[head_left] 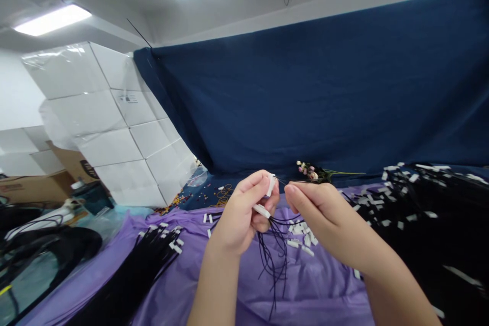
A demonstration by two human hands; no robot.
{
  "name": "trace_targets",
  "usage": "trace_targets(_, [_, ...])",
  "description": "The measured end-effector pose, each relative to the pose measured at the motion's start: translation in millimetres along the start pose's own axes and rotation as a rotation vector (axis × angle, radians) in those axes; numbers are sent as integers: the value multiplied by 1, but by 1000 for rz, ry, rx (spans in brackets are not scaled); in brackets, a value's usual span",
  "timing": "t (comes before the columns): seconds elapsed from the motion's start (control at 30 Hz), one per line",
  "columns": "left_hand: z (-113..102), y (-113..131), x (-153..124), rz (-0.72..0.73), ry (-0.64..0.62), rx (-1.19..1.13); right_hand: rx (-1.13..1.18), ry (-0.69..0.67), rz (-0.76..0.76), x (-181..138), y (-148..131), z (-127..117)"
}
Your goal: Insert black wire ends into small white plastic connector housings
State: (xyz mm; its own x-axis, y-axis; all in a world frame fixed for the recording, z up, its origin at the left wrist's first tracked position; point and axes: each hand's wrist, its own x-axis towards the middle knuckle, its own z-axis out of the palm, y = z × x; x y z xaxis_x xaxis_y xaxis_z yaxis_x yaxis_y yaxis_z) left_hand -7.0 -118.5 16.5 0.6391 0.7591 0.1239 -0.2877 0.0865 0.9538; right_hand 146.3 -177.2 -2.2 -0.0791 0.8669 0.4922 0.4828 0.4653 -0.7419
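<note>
My left hand [244,209] is closed, pinching a small white plastic tag [271,185] between thumb and forefinger. Its lower fingers curl around another white piece [262,211], from which several thin black cords [273,260] dangle in loops. Just to the right, my right hand [321,209] pinches a thin dark cord [281,182] that runs toward the tag at my left fingertips. Whether the cord passes through the tag is too small to tell. Below and between the hands, loose white tags [303,234] lie on the purple cloth [305,290].
Bundles of black cords with white ends lie at left [130,270] and right [439,229]. Artificial flowers [307,169] rest before a blue curtain [305,97]. Stacked white boxes [114,137] and a dark bottle [91,194] stand at left, near scattered beads [194,196].
</note>
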Motion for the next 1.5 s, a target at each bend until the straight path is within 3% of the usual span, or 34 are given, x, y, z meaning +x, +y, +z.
trace_targets(0.43, [-4,-6,-2,187,95,365,-251,61,2,-5,-5,-2])
trace_targets(0.9, [-6,-11,4,191,61,313,-263,59,9,-5,-7,-2])
trace_targets(1.1, [-2,-9,5,153,70,287,-138,93,16,1,-1,0])
trace_targets(1.27, [4,-10,13,118,239,176,-175,247,2,1,-2,0])
trace_targets(1.43, [-4,-11,24,226,502,-59,-396,600,-182,-4,-8,-4])
trace_targets(1.5, [-7,-11,27,247,537,-131,-351,504,-179,-5,-9,-3])
